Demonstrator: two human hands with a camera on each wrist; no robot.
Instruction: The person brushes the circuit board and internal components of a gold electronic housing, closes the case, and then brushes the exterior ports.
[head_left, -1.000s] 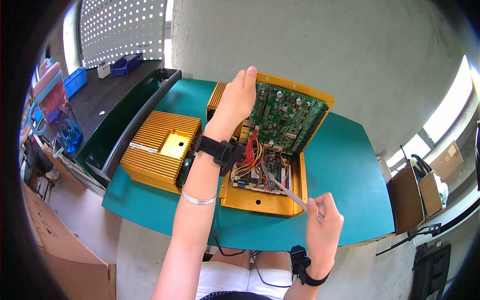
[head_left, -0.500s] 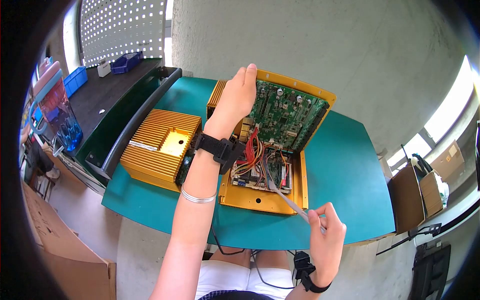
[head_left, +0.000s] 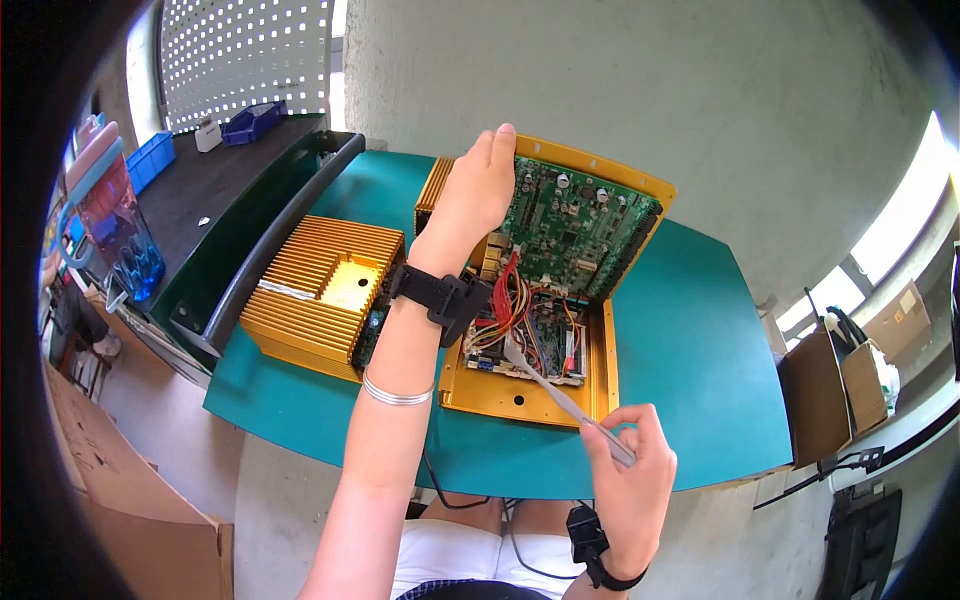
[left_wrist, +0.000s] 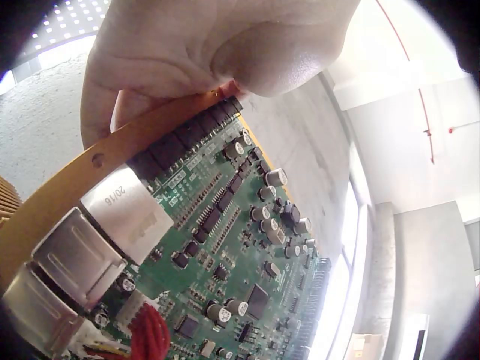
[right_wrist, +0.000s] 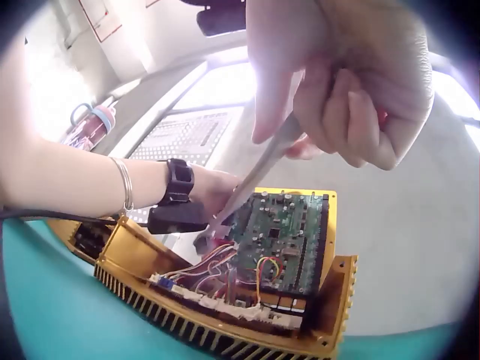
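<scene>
The left hand (head_left: 478, 190) is grasping the edge of the gold lid (head_left: 600, 167), with the fingers on one side and the thumb on the other, so the green board (head_left: 575, 235) on the lid is standing tilted up over the open gold box (head_left: 478, 394). The right hand (head_left: 635, 480) is pinching a grey stick (head_left: 562, 397), and its tip is pointing in among the wires (head_left: 513, 295) of the box, which is sitting on the green surface (head_left: 700, 370). The tip may be a brush, but it is too small to tell. For doing this well, the left hand should be holding the lid very still, since a slipping lid could be tugging the red wires (left_wrist: 154, 334). The right hand should be going softly, sliding beside wires without hooking them or scraping the little parts below
</scene>
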